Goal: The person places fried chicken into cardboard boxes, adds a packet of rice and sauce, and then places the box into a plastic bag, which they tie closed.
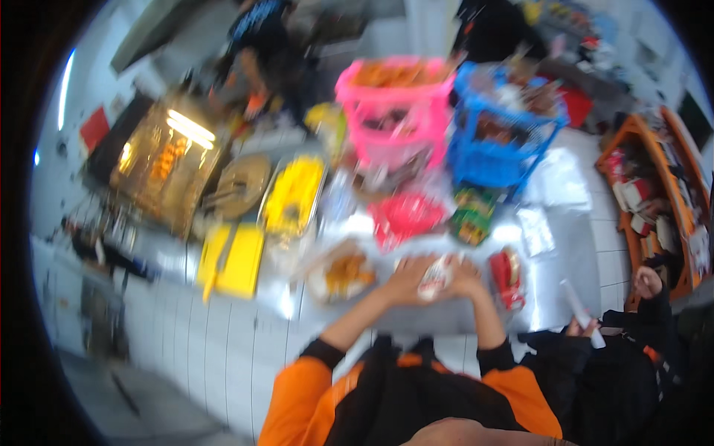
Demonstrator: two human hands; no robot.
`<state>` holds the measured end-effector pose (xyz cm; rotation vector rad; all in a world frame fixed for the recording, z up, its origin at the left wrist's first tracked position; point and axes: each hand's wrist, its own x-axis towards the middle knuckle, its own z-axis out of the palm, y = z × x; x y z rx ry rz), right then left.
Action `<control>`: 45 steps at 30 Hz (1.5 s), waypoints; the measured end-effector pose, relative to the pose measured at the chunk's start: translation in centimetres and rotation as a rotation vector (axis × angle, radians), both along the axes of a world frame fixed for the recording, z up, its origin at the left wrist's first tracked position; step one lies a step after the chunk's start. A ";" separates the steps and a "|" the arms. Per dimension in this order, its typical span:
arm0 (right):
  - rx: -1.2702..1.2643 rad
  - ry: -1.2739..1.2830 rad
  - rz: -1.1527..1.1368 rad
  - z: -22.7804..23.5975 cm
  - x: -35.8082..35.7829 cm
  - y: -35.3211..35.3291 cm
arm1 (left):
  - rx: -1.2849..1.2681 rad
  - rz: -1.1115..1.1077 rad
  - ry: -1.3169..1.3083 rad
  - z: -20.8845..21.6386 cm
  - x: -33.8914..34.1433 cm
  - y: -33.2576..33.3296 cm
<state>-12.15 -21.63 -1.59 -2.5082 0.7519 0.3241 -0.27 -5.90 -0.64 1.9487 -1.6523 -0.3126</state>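
Over the steel table, my left hand (pixel 407 282) and my right hand (pixel 465 278) close in from both sides on a small white parcel with red print (pixel 434 277). It looks like wrapped food, though blur hides what is inside. Fingers of both hands curve around its edges. Left of my left hand lies white paper (pixel 321 288) bearing golden-brown food pieces (pixel 347 273). A red-and-white packet (pixel 507 279) lies just right of my right hand. Beyond my hands are a bright pink plastic bag (pixel 405 217) and a green packet (pixel 473 215).
Pink (pixel 398 111) and blue (pixel 500 160) baskets of food stand at the back. Leftward are a tray of yellow food (pixel 294 195), a yellow cutting board (pixel 242 260) with a knife (pixel 225 249), and a lit glass cabinet (pixel 165 160). Another person (pixel 617 364) stands close at right.
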 end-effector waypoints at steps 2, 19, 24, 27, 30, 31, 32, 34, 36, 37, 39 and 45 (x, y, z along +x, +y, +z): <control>0.018 -0.129 -0.048 -0.6 -0.3 -0.5 | 0.080 0.004 -0.201 0.7 -0.8 1.2; 0.902 0.027 0.106 4.1 18.4 8.4 | -0.319 0.566 1.062 -1.4 9.4 24.2; 0.628 -0.416 0.108 -2.6 13.6 12.3 | -0.258 0.787 0.974 -2.6 7.4 20.9; 0.725 -0.390 -0.046 -1.1 11.9 13.2 | -0.288 0.827 0.995 -2.3 7.6 20.2; 0.933 -0.243 -0.122 3.4 11.0 12.4 | -0.236 0.791 1.281 0.9 9.3 21.0; 0.957 -0.224 -0.164 4.4 10.5 12.4 | -0.187 0.809 1.413 2.7 9.4 21.3; 0.982 -0.208 -0.194 5.6 10.4 12.7 | -0.135 0.799 1.422 3.4 9.9 21.9; 1.068 -0.121 -0.220 7.6 10.2 13.0 | -0.032 0.778 1.434 4.4 10.8 22.9; 1.104 -0.171 -0.210 6.1 9.8 12.6 | -0.024 0.749 1.478 5.1 11.1 22.9; 1.122 -0.196 -0.205 5.4 9.7 12.4 | -0.022 0.736 1.501 5.3 11.3 22.8; 1.125 -0.215 -0.256 5.7 9.5 13.8 | -0.036 0.654 1.533 4.2 11.2 23.1; 0.469 -0.161 0.029 2.3 8.9 14.6 | 0.224 0.529 0.945 2.0 10.7 22.5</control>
